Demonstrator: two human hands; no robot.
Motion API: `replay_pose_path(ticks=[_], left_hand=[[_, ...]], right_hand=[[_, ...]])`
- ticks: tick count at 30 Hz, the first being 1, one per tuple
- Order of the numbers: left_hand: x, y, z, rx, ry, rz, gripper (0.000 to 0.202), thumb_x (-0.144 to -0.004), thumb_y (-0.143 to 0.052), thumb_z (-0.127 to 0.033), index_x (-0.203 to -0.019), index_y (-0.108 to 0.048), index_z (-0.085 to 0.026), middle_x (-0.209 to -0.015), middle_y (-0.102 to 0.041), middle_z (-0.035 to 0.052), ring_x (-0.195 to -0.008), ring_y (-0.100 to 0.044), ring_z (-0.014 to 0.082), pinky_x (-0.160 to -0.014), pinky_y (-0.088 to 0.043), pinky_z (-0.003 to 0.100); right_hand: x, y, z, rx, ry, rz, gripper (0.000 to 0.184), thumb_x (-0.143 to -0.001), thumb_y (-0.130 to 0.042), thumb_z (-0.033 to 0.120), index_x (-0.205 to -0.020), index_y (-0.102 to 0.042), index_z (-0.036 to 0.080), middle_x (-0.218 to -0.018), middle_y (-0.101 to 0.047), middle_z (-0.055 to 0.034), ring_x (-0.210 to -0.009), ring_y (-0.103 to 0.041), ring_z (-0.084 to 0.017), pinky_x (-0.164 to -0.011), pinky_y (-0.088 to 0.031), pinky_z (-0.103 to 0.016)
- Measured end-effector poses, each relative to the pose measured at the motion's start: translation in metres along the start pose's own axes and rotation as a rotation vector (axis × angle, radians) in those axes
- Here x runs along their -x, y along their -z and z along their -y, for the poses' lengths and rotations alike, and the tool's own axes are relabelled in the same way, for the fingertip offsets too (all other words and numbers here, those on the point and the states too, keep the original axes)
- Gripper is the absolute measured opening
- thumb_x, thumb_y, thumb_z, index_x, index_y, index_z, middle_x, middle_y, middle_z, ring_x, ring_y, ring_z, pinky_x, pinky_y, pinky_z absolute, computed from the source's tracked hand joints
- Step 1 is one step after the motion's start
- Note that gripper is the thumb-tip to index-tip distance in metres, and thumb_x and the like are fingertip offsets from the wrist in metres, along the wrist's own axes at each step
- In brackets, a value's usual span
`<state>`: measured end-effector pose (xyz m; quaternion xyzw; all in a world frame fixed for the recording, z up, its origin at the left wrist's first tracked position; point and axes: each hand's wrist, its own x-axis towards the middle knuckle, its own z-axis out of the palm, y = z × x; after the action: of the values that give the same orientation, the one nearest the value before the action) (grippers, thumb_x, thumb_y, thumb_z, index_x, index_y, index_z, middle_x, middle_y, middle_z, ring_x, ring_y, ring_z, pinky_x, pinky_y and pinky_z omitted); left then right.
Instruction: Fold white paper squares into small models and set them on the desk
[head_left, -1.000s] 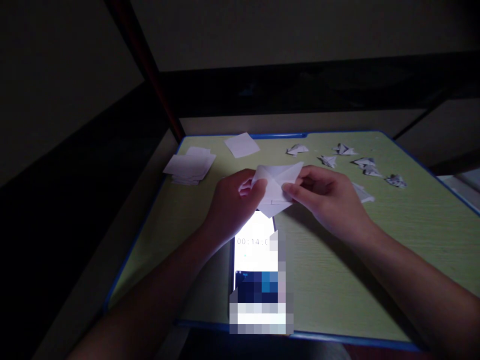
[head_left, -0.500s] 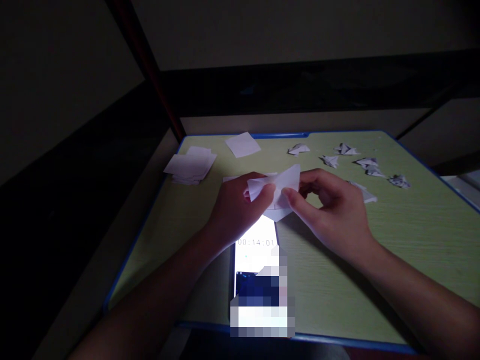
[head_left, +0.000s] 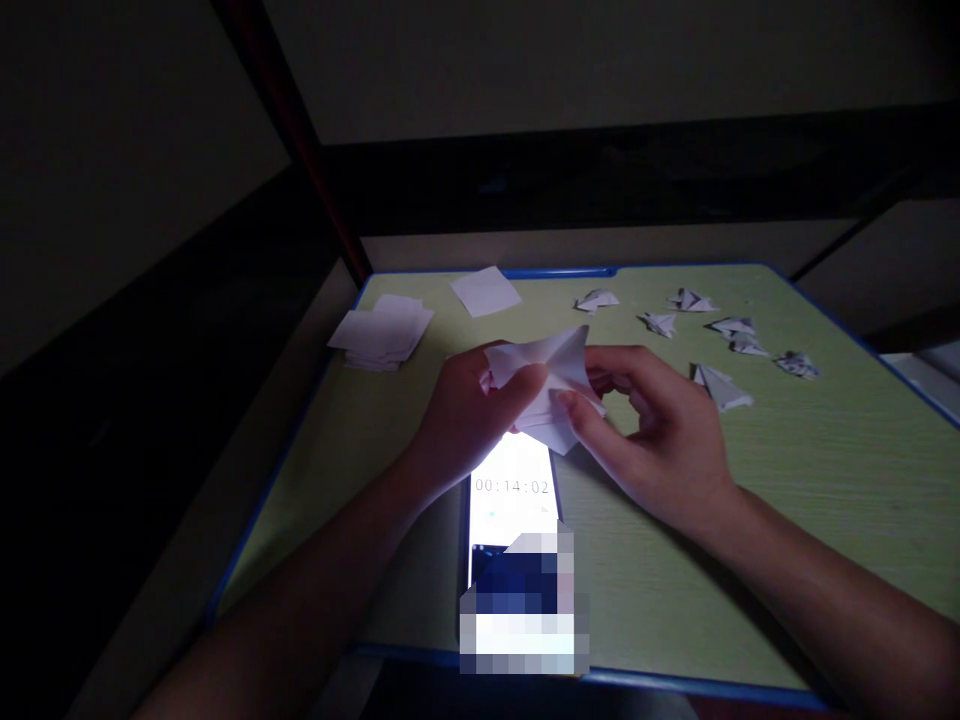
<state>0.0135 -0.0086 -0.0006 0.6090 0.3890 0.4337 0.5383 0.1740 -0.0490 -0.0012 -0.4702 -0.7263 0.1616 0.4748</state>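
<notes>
A white sheet of folded paper [head_left: 547,370] is held above the middle of a green table [head_left: 825,480]. My left hand [head_left: 465,415] pinches its left side with thumb and fingers closed on it. My right hand [head_left: 652,430] grips its right side, thumb pressed on the lower fold. The paper is creased into a pointed shape. Directly below it lies a lit phone [head_left: 514,520] showing a timer.
A stack of white paper squares [head_left: 379,335] sits at the far left, a single square [head_left: 485,291] behind it. Several small folded paper figures [head_left: 720,385] are scattered at the far right. The table has a blue rim [head_left: 555,271]; dark surroundings lie beyond.
The paper has gone from a flat open shape to a tighter, folded one between both hands. My right hand has shifted left and down. The phone timer advanced to 00:14:02.
</notes>
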Motion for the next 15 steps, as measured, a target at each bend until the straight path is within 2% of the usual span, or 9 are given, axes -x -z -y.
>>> replay_pose_path(ticks=[4, 7, 11, 15], left_hand=[[-0.0013, 0.0017, 0.0023, 0.027, 0.029, -0.018, 0.019, -0.075, -0.064, -0.035, -0.076, -0.064, -0.016, -0.068, -0.065, 0.0001, -0.058, -0.058, 0.0112, -0.050, -0.046, 0.021], [-0.0031, 0.0021, 0.0039, 0.029, 0.012, -0.066, 0.017, -0.074, -0.064, -0.031, -0.080, -0.066, -0.015, -0.076, -0.068, 0.0017, -0.069, -0.060, 0.0125, -0.062, -0.049, 0.023], [-0.0059, 0.0021, 0.0062, 0.136, 0.027, -0.062, 0.017, -0.073, -0.063, -0.028, -0.082, -0.066, -0.015, -0.077, -0.068, 0.0023, -0.068, -0.061, 0.0121, -0.062, -0.050, 0.024], [-0.0074, 0.0027, 0.0069, 0.158, 0.077, -0.055, 0.020, -0.073, -0.063, -0.031, -0.084, -0.065, -0.014, -0.078, -0.068, 0.0044, -0.067, -0.061, 0.0137, -0.062, -0.052, 0.027]], right_hand=[[0.0003, 0.0000, 0.0000, 0.013, 0.032, -0.022, 0.016, -0.083, -0.061, 0.020, -0.098, -0.063, 0.025, -0.086, -0.068, -0.0032, -0.072, -0.059, -0.018, -0.065, -0.047, -0.034], [0.0005, 0.0013, -0.0014, -0.015, 0.049, -0.004, 0.017, -0.084, -0.059, 0.018, -0.099, -0.064, 0.025, -0.088, -0.068, -0.0033, -0.073, -0.059, -0.018, -0.065, -0.046, -0.034], [-0.0001, 0.0031, -0.0027, 0.004, 0.073, 0.001, 0.020, -0.084, -0.057, 0.015, -0.099, -0.065, 0.025, -0.092, -0.068, -0.0041, -0.080, -0.061, -0.020, -0.068, -0.047, -0.036], [-0.0014, 0.0033, -0.0027, 0.017, 0.072, 0.011, 0.018, -0.084, -0.059, 0.019, -0.100, -0.066, 0.024, -0.090, -0.069, -0.0045, -0.077, -0.061, -0.020, -0.066, -0.047, -0.036]])
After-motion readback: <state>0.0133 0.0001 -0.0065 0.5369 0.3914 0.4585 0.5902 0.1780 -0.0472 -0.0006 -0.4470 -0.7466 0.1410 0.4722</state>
